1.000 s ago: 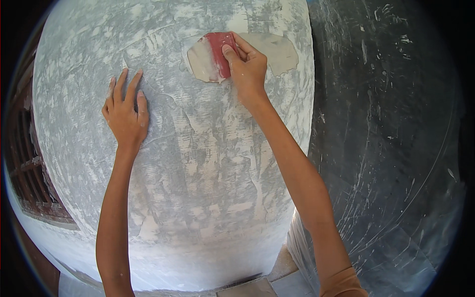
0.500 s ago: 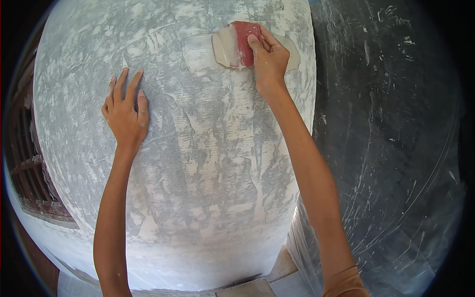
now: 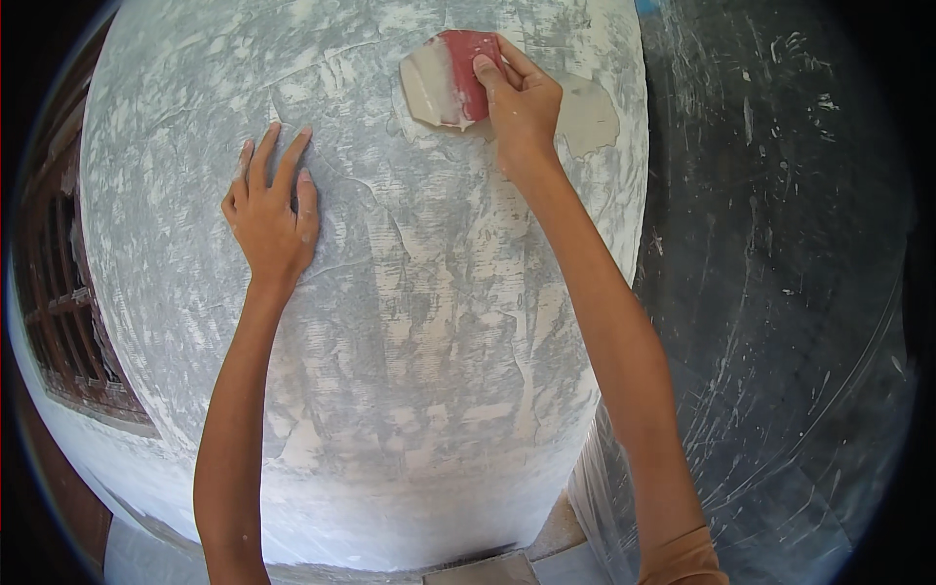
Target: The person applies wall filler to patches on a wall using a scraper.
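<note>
Gripped between the thumb and fingers of my right hand [image 3: 527, 102] is a flat red putty scraper [image 3: 476, 68]. A thick layer of pale wet putty [image 3: 425, 86] coats its left half, and the blade lies against the upper part of a patchy grey and white wall [image 3: 390, 322]. To the right of that hand a smooth patch of fresh putty [image 3: 590, 117] spreads over the surface. My left hand [image 3: 271, 210] rests on the wall further left, palm down with its fingers spread, holding nothing.
Right of the wall's edge hangs dark plastic sheeting [image 3: 770, 244] splashed with white. A brown window frame with bars [image 3: 73, 312] stands at the far left. Floor tiles [image 3: 483, 570] show below the wall's foot.
My right hand has slid the scraper leftward along the wall, uncovering more of the putty patch behind it. My left hand keeps its place on the wall while the whole view shifts slightly.
</note>
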Demonstrator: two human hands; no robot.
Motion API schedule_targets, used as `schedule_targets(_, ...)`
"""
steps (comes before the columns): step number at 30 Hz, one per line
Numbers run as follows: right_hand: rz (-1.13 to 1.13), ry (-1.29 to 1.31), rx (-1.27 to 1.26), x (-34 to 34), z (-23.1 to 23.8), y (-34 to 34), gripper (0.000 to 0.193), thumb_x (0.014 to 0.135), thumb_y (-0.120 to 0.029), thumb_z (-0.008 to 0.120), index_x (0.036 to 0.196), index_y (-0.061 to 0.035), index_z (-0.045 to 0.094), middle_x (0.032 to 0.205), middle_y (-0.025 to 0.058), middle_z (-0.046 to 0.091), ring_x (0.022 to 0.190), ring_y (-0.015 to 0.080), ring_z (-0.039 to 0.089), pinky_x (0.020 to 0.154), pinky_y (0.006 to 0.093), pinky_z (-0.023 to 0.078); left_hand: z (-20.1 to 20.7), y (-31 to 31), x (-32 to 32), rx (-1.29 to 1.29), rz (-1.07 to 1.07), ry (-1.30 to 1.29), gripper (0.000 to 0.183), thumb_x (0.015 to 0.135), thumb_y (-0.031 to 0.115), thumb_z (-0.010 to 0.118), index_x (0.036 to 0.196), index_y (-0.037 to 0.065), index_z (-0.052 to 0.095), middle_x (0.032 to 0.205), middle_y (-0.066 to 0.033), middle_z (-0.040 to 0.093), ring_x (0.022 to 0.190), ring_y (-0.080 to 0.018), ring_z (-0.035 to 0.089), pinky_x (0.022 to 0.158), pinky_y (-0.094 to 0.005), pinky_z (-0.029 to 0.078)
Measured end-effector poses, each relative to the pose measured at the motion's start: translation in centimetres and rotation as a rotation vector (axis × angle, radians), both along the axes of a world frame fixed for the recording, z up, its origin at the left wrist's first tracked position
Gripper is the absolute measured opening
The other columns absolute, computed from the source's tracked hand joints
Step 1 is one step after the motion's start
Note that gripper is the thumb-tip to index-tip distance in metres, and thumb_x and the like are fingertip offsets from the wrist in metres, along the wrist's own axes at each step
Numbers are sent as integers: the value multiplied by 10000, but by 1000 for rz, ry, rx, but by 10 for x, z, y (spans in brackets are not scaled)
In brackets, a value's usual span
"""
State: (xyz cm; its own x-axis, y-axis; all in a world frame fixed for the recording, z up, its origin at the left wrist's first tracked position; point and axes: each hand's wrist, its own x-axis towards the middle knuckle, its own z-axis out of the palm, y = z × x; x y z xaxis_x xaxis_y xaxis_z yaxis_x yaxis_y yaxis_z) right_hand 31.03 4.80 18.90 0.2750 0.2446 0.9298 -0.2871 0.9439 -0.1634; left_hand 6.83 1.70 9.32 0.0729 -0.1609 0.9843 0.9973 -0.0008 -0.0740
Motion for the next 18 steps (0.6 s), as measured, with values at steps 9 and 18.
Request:
schedule_targets(9, -132, 163, -21, 42, 12, -2, 385, 886, -51, 666, 1262, 18, 624, 1086, 133, 714, 925, 148, 678, 850, 262, 522, -1, 1, 1, 10, -4, -13, 423, 966, 280, 453, 1378, 284, 551, 1506, -24, 429, 1419, -307, 327, 1128, -487, 195)
schedule_targets(18, -170, -1, -28, 10, 18, -11, 384, 913, -6, 642, 1291, 34, 585, 1109, 113, 701, 959, 126, 658, 853, 237, 534, -2, 2, -3, 16, -6, 1, 425, 952, 288, 470, 1367, 290, 562, 1503, -21, 435, 1413, -300, 332, 1124, -473, 201)
